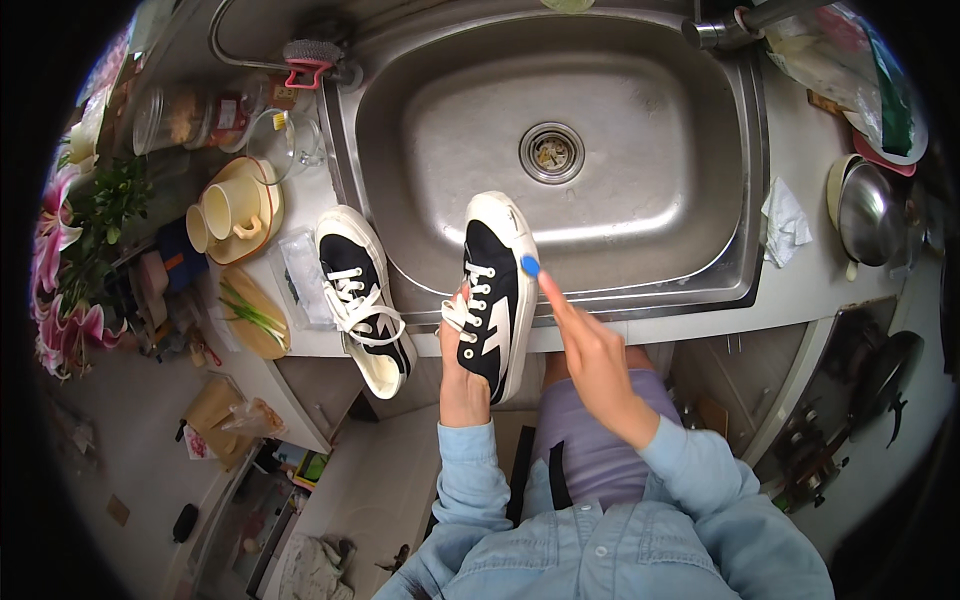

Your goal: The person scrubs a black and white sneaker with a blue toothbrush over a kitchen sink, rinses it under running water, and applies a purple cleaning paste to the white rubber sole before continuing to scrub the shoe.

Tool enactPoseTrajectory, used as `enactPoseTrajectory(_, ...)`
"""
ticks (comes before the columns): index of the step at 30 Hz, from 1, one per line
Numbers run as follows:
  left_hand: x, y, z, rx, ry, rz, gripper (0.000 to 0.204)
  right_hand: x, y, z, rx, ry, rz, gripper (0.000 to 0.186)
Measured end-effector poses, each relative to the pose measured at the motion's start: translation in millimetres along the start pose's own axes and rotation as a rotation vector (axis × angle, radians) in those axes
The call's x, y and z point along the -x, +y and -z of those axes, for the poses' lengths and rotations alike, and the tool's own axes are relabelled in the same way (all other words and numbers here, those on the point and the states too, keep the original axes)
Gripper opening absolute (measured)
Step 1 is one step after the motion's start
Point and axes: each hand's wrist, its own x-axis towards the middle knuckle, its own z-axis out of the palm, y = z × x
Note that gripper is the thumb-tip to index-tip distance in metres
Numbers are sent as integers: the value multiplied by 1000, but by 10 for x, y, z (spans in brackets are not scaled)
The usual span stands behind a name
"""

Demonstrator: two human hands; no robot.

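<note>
**Blue bit on my black shoe**

I have on a soft blue denim shirt [600, 545] and smooth light purple shorts [610, 440]. My left hand [453, 345] holds a black cloth shoe with white laces and a white rubber edge [505, 290]. My grip comes from its left side, and the shoe hides most of my fingers. The shoe is over the front rim of the sink, with its round toe pointing away from me. The toe has dark marks. My right hand [595, 360] is nearly closed, holding a small blue oval piece [531, 266] at the tip of my pointing finger. The blue piece touches the white rubber.

The matching black shoe with loose white laces [372, 295] is on my left, its heel past the edge of the pale, flat counter [640, 329]. Near it, long green stalks [240, 309] lie on a round-ended wooden board [270, 335]. The shiny metal sink [640, 200] has little food bits in its round drain [552, 153].

Off to the left, two creamy yellow cups [238, 205] sit on a yellow plate with a red rim [272, 195]. Past them, a clear jar [165, 120] holds brown stuff. A red label [230, 112] there is too tiny to read.
</note>
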Motion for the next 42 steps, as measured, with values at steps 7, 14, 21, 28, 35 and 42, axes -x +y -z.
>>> enactPoseTrajectory(7,-173,-50,200,0,4,63,28,148,-26,-39,-46,5,-51,70)
enactPoseTrajectory(14,-184,-80,195,3,75,32,28,-117,-79,-112,-93,48,-13,71)
enactPoseTrajectory(21,24,-34,-74,44,86,10,30,701,-91,-146,-164,-73,-99,68)
enactPoseTrajectory(28,431,-122,53,-523,-20,-508,40,152,-76,-302,-201,43,-12,60)
enactPoseTrajectory(35,214,-73,219,-1400,60,-903,40,646,-108,-286,-204,-94,-81,58)
enactPoseTrajectory(42,189,-41,265,-1498,60,-947,40,-128,-90,-128,-215,-207,-21,54)
